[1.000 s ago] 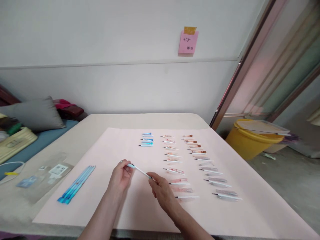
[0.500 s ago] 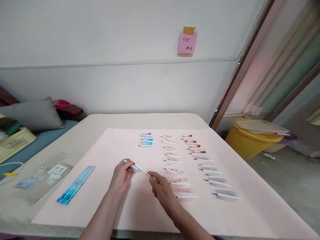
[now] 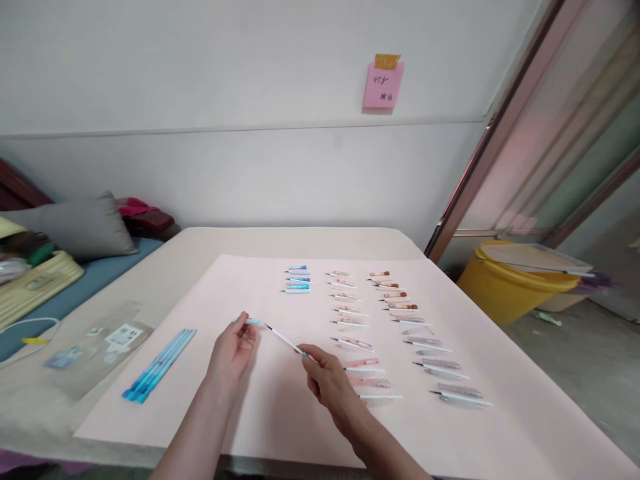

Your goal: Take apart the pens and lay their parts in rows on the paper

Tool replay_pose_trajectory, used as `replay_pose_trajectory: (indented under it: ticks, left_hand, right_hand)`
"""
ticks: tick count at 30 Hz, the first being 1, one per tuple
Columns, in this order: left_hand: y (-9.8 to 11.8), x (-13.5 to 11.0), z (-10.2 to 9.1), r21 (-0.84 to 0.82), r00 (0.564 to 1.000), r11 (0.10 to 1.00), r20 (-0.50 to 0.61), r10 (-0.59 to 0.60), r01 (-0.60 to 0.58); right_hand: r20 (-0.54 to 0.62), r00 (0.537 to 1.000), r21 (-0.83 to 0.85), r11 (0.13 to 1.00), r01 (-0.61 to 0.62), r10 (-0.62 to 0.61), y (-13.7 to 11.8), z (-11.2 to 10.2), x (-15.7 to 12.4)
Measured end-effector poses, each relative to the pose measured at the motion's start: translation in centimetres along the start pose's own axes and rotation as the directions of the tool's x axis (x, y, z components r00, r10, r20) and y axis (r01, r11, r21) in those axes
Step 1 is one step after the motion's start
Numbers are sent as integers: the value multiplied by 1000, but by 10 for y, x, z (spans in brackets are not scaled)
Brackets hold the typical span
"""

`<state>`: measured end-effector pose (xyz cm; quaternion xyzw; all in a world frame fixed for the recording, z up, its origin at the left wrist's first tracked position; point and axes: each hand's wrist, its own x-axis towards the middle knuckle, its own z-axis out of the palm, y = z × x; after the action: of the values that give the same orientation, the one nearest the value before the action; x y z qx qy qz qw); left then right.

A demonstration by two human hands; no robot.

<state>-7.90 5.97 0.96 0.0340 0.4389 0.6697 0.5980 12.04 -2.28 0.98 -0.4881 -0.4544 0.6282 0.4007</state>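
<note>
Now the refill (image 3: 285, 339) is pinched at one end by the right hand (image 3: 324, 375), angled up toward the blue tube (image 3: 253, 322), which is pinched in the left hand (image 3: 235, 348); a narrow gap is seen between. Blue pens (image 3: 161, 367) are laid left on the surface (image 3: 280, 242), pink barrels (image 3: 374, 383) partly blocked by the right hand, grey barrels (image 3: 463, 391) set farther right.

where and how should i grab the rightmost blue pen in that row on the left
Probably best pinched around mid-length between thumb and finger, coming down from above and its right side. The rightmost blue pen is slim and lies flat on the pale pink sheet, its right flank open, with the other blue pens close along its left.
</note>
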Motion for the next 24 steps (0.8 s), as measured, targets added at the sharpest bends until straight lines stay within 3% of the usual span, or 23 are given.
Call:
replay_pose_trajectory:
  ticks: [18,21,24]
  left_hand:
    - [-2,-8,3,132,996,989,64,65,-73]
    - [-5,-14,6,159,996,985,59,61,-69]
    - [-11,-19,8,174,999,984,40,17,-24]
  right_hand:
    - [-20,1000,-170,985,4,-8,-3,1,-1]
    - [-7,997,-254,965,68,-72,-2,1,-2]
    - [-10,977,-446,875,185,-212,0,1,-5]
